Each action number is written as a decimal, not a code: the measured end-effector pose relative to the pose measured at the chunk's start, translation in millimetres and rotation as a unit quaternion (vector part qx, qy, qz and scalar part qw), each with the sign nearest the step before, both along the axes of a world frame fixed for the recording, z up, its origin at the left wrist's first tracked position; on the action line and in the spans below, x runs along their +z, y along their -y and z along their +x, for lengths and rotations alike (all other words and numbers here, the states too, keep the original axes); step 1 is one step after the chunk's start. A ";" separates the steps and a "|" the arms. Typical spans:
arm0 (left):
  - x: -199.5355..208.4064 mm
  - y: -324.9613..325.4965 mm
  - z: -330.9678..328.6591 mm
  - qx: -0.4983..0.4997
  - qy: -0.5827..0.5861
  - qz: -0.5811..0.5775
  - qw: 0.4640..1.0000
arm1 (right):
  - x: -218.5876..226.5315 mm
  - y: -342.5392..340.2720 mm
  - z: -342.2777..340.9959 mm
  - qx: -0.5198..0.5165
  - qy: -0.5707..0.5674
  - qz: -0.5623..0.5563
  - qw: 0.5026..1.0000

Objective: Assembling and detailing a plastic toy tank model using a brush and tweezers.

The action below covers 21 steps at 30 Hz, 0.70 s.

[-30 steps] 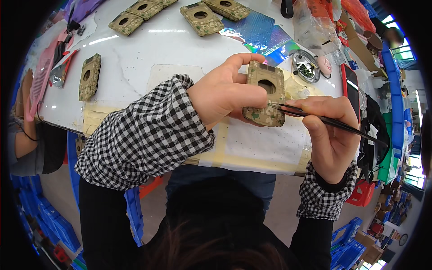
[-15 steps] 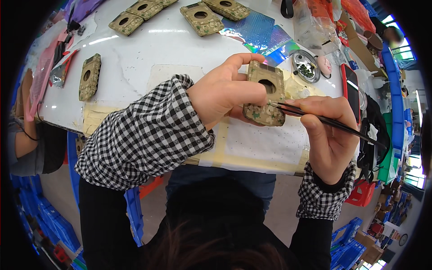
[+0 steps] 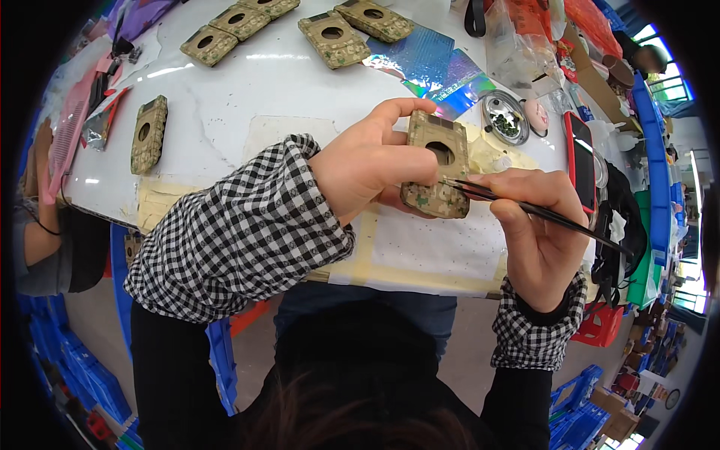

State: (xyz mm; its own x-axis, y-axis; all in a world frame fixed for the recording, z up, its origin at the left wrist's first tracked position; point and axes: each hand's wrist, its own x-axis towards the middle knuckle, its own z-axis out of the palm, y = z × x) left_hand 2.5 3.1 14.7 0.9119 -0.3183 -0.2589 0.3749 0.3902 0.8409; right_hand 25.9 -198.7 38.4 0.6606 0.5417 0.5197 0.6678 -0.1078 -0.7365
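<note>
My left hand [image 3: 375,165] grips a camouflage-painted model tank hull [image 3: 439,196] by its left side, index finger and thumb closed round it. The hull has a round dark hole in its top and is held above a white sheet [image 3: 442,247] taped to the table. In my right hand [image 3: 544,225] is a pair of black tweezers [image 3: 547,214], pinched between thumb and fingers. Their tips meet the hull's surface just below the hole, close to my left fingertip. Whether a small part sits in the tips is too small to tell.
Several more camouflage hulls [image 3: 334,41] lie at the back, and one hull [image 3: 149,135] at the left. To the right are a round dish [image 3: 505,118] of small green parts, a red-edged phone [image 3: 581,161] and plastic bags [image 3: 517,45]. Another person's arm [image 3: 41,232] shows far left.
The view has shifted slightly. My left hand still holds the hull, and the tweezers stay at its surface with their tips marginally moved.
</note>
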 end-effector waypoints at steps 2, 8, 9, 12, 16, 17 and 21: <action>1.3 0.3 0.0 0.001 -0.001 -0.004 1.000 | 0.6 -0.5 0.2 -0.002 0.009 -0.006 1.000; -0.4 0.6 -0.1 0.005 0.008 -0.010 1.000 | -1.1 -1.2 0.6 0.002 0.011 0.001 1.000; -0.4 0.7 -0.1 0.005 0.006 -0.010 1.000 | -1.4 -1.0 0.6 0.001 0.013 0.000 1.000; -0.8 0.6 0.1 0.006 0.004 -0.008 1.000 | -1.5 -0.8 0.4 0.000 0.014 -0.003 1.000; 0.1 0.2 0.3 0.002 0.001 -0.005 1.000 | -1.7 0.3 -0.2 -0.002 -0.005 0.011 1.000; 0.7 -0.2 -0.1 0.000 -0.003 -0.005 1.000 | -2.4 0.5 0.0 -0.003 -0.011 0.018 1.000; -0.7 0.0 0.3 0.000 0.001 -0.007 1.000 | -2.1 0.9 -0.1 -0.006 -0.006 0.013 1.000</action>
State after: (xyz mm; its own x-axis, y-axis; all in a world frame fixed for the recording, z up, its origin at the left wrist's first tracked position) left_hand 2.7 3.1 14.0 0.9124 -0.3226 -0.2520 0.3730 0.4014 0.8365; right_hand 25.8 -199.6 36.3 0.6730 0.5206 0.5255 0.6579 -0.0967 -0.7468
